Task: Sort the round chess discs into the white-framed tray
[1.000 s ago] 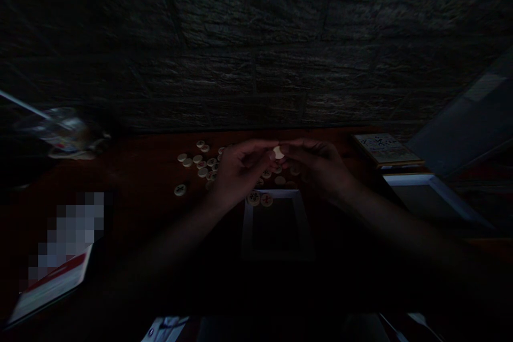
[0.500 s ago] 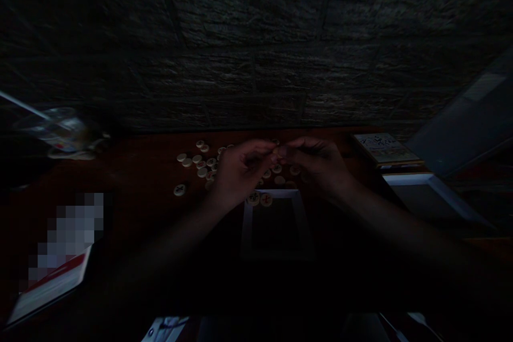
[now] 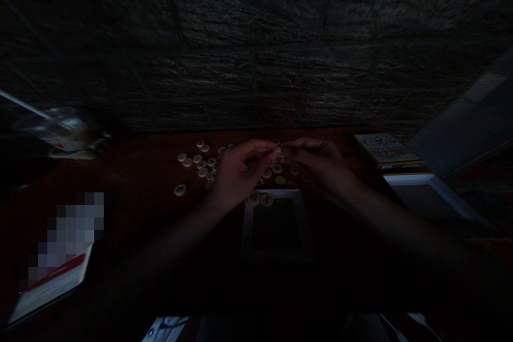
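Observation:
My left hand (image 3: 244, 171) and my right hand (image 3: 320, 163) meet fingertip to fingertip over the wooden table (image 3: 140, 171). Both pinch one small round xiangqi piece (image 3: 278, 152) between them. Under and around the hands lie several more pale discs; some bear black or red characters and some look plain. Below the hands is a shallow white-rimmed box (image 3: 304, 224) with a dark inside. At its far left corner sit a black-marked piece (image 3: 254, 199) and a red-marked piece (image 3: 266, 200). My left hand hides part of the scattered pieces.
A clear cup (image 3: 66, 125) with a straw stands at the far left. A tablet or phone (image 3: 56, 283) lies near left. On the right are a printed box (image 3: 385, 148) and a white-edged tray (image 3: 425, 192). A rough stone wall (image 3: 256, 64) rises behind the table. The light is very dim.
The fingers of my right hand have shifted slightly, and more of the pinched piece shows between the fingertips. Otherwise the hands and the scattered pieces keep their places.

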Motion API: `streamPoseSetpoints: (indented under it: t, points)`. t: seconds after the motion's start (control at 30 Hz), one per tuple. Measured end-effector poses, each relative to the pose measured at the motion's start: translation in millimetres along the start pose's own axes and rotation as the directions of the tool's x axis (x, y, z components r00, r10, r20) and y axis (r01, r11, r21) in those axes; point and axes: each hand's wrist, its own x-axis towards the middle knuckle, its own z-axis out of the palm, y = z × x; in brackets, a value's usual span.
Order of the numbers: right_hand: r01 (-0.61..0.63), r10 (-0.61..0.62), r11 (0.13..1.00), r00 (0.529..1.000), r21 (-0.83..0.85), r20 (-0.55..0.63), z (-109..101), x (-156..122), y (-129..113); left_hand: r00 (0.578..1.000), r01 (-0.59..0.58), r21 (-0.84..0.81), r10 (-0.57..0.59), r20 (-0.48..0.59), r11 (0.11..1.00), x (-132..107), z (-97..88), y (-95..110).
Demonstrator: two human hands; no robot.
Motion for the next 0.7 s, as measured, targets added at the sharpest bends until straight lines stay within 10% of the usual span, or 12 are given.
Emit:
streamPoseSetpoints:
  t: [0.7]
  points:
    - [0.093, -0.093, 0.996, 0.995, -0.004, 0.04, 0.3, 0.2, 2.8, 0.992, 0.125, -0.168, -0.126, 0.006, 0.978, 2.1, -0.6, 4.4]
